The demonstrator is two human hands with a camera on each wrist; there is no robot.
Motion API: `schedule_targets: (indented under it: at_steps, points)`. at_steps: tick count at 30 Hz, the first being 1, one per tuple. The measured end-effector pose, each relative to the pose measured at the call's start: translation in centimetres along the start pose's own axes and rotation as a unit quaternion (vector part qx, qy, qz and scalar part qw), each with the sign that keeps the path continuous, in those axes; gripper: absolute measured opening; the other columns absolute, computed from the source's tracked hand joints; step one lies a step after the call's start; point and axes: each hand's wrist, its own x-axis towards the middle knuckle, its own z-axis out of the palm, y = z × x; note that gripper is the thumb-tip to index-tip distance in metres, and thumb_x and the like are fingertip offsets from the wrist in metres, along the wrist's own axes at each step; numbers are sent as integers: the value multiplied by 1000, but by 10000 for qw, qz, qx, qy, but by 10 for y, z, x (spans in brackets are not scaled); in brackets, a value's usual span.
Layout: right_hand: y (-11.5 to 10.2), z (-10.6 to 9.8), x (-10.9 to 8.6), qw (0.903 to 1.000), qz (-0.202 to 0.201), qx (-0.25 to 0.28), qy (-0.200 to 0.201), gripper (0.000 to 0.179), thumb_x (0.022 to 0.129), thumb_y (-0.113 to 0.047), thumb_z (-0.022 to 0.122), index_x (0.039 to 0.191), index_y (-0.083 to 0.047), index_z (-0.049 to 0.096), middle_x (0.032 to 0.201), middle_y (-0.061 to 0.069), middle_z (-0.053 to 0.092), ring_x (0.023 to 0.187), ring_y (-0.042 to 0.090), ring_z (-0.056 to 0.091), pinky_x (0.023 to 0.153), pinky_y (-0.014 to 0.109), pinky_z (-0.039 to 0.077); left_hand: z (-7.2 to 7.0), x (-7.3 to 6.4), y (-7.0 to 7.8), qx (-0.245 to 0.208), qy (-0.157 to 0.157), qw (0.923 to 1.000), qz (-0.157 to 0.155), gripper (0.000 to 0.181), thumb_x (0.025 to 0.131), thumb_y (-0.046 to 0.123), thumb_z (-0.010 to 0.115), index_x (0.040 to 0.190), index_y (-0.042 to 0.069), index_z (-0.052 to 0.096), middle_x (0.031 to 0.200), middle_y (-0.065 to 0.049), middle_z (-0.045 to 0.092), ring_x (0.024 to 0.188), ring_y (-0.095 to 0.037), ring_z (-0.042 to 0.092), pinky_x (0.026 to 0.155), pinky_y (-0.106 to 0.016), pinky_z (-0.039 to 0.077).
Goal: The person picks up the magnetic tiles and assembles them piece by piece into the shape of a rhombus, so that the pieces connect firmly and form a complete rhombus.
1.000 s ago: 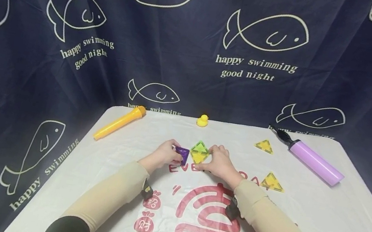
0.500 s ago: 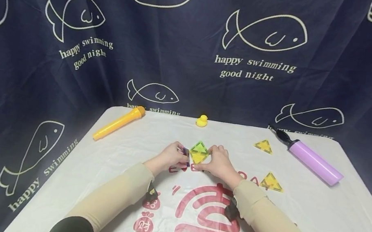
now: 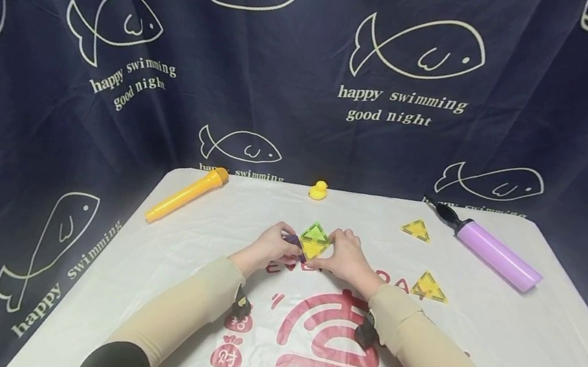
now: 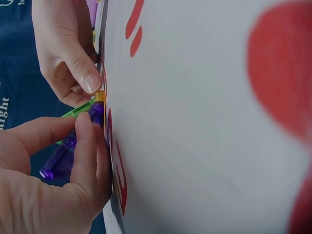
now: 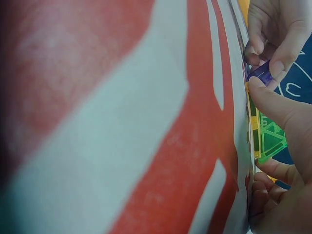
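Note:
My left hand [image 3: 269, 249] pinches a purple triangular magnetic tile [image 4: 61, 158] between thumb and fingers, and its edge meets the left side of a yellow triangular magnetic tile [image 3: 313, 250]. That yellow tile lies low on the table. Along its far edge a green triangular magnetic tile [image 5: 272, 136] joins it and leans up from the tabletop. My right hand [image 3: 347, 256] holds this pair, thumb at the near corner and fingers at the right side. In the head view, the left fingers hide part of the purple tile.
Two more yellow triangular tiles, one farther back [image 3: 417, 229] and one nearer [image 3: 430, 287], lie to the right. An orange toy microphone [image 3: 188, 194] is at back left, a yellow rubber duck [image 3: 319, 190] at the back edge, and a purple hand pump [image 3: 499, 256] at back right.
My left hand has moved right and turned the purple tile, bringing it up against the yellow and green pair. The right hand stays in place around those tiles.

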Motion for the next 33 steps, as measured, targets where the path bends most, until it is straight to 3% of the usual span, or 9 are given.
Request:
schedule_targets:
  at_steps: [8,19,33]
  points:
    - [-3,-1,-1,10000,31,56,-3,76,74,-40,92,124,4,55,112,15,52,105,31,47,93,45,48,1,-1,3,206,-15,9997,95,53,87,-2,75,132,-5,49,97,-15,60,72,-20,69,68,-32,62]
    - [-2,-2,-2,10000,43,51,-55,78,74,-42,92,126,4,56,113,15,52,106,30,47,92,44,49,2,4,4,648,-44,9977,184,56,86,9,81,132,-3,51,93,-12,66,70,-16,65,69,-32,61]
    - [2,-1,0,9999,-57,98,-19,78,72,-44,92,124,3,57,109,13,52,103,29,47,87,43,48,8,8,4,1269,121,9916,236,54,86,20,83,127,0,53,89,-11,63,64,-15,62,55,-28,58]
